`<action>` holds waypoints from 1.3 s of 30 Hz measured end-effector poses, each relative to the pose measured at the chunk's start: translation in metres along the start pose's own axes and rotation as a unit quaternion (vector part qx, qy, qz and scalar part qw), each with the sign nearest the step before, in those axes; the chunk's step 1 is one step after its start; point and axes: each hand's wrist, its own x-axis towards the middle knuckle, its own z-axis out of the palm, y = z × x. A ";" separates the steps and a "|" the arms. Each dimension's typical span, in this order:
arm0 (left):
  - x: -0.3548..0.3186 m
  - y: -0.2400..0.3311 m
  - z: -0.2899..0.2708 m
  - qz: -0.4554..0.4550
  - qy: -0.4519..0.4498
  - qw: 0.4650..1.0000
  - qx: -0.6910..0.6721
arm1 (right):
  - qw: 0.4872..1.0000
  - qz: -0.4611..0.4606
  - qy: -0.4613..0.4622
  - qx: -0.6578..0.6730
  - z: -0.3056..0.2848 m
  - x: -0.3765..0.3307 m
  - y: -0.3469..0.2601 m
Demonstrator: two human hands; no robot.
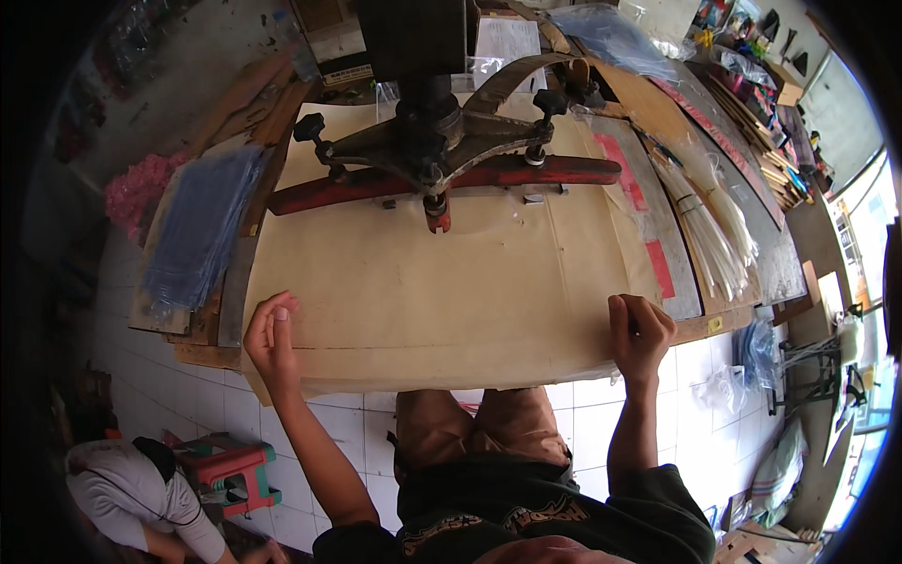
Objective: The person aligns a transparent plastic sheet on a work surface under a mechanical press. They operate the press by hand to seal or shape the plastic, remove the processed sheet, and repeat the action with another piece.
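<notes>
A large tan sheet [423, 291] lies across the worktable under a heavy press head, and its near edge hangs over the table's front. By the sheet's left edge is my left hand [272, 336], closed with the thumb against curled fingers. My right hand [643, 329] is closed in a loose fist at the sheet's near right corner. Whether either hand grips the sheet's edge is hidden by the fingers. Beyond my hands, the press's dark metal spider frame [432, 141] carries a red curved bar [526, 171] over the sheet. Small dark pieces lie beneath the bar.
Blue-tinted plastic sheets [202, 226] are stacked at the left. A bundle of white strips [709, 226] lies on the right. Below left, a person [141, 498] crouches near a red and green stool [230, 470]. Clear plastic bags [742, 371] are at the lower right.
</notes>
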 end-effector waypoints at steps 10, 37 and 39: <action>-0.001 0.004 0.003 -0.021 -0.019 1.000 0.002 | 1.000 -0.015 0.006 -0.014 0.002 0.000 0.001; -0.002 0.002 0.004 -0.023 -0.035 0.999 -0.008 | 0.999 0.028 0.003 -0.039 0.006 -0.005 0.003; 0.000 0.002 0.003 -0.022 -0.033 0.999 -0.008 | 0.999 0.024 0.008 -0.043 0.007 -0.003 0.003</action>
